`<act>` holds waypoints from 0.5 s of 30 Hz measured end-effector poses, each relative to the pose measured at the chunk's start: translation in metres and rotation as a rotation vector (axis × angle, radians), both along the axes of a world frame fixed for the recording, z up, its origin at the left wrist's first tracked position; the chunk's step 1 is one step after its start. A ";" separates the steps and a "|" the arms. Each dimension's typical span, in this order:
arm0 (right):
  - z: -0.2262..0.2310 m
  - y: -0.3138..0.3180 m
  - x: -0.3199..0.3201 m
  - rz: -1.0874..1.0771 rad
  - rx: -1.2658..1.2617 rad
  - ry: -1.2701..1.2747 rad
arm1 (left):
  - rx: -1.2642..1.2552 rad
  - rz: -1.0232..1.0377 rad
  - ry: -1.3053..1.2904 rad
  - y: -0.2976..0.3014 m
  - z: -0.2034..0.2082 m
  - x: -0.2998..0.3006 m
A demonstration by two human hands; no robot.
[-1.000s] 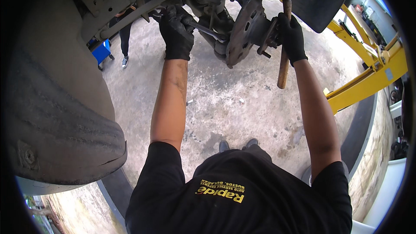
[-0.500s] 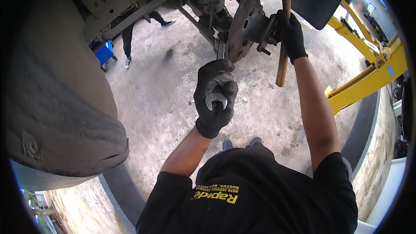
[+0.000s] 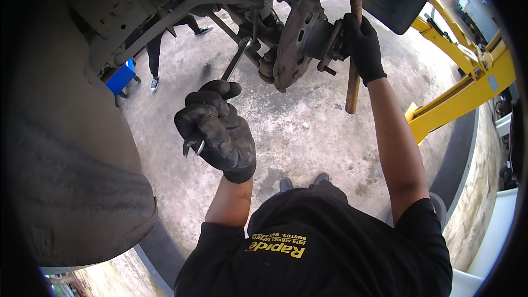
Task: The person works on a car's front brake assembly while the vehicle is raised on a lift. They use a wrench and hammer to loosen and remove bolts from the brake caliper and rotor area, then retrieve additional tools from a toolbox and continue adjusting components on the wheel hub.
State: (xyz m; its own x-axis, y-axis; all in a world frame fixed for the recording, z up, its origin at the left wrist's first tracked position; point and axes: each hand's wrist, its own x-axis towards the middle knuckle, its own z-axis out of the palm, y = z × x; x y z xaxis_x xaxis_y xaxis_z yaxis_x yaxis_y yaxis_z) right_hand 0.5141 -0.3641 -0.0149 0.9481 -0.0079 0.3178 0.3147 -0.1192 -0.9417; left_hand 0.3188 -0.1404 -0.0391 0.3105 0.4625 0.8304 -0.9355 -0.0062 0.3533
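Observation:
My left hand (image 3: 217,126), in a black glove, is closed around a combination wrench (image 3: 237,61). The wrench's ring end points up toward the suspension arm and ball joint (image 3: 267,66); whether it touches them I cannot tell. Its open jaw sticks out below my fist. On the right, my gloved right hand (image 3: 364,49) grips a ball-peen hammer (image 3: 352,92) near the head, its wooden handle hanging down. That hand is up against the wheel hub (image 3: 333,49), beside the worn brake disc (image 3: 300,38). My right fingertips are partly hidden.
A dark wheel-arch liner (image 3: 82,148) bulges at the left, and a black flap (image 3: 396,2) hangs at upper right. Yellow lift arms (image 3: 467,93) stand to the right. Beyond the suspension are a person's legs (image 3: 154,57) and a blue cart (image 3: 119,78).
My left hand has moved left with the wrench, away from the brake disc's lower edge, and the wrench now tilts. My right hand still holds the hammer at the hub.

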 end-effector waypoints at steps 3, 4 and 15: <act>0.000 0.001 0.000 0.004 0.001 0.000 | -0.265 -0.297 0.032 0.037 0.009 0.014; 0.001 0.001 -0.001 0.009 0.005 0.000 | -0.285 -0.398 0.066 0.052 0.012 0.024; 0.004 0.002 -0.003 0.018 0.027 0.039 | -0.500 -0.861 0.517 0.109 0.019 0.129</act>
